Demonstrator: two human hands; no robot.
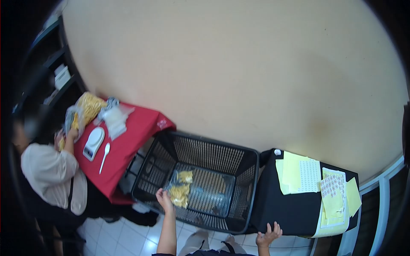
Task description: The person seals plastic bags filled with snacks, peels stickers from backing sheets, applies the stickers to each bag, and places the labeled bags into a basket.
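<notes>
Dark top (207, 253) worn, caught only at bottom edge (shade perhaps navy). Pale trousers (193, 244) worn below, marked by thin dark cord (202, 244) and broader dark strip (229, 246). Left hand (165, 200), right hand (268, 235) left bare.

It looks like a small packing area, perhaps in a shop: a digital scale (94, 138) and a bulk bag of yellow food pieces (90, 106) share a red-covered tabletop (124, 147), sticker sheets (333, 192) lie on a black-covered one, and a plastic crate (200, 145) holds small filled packets (179, 194) between them.
</notes>
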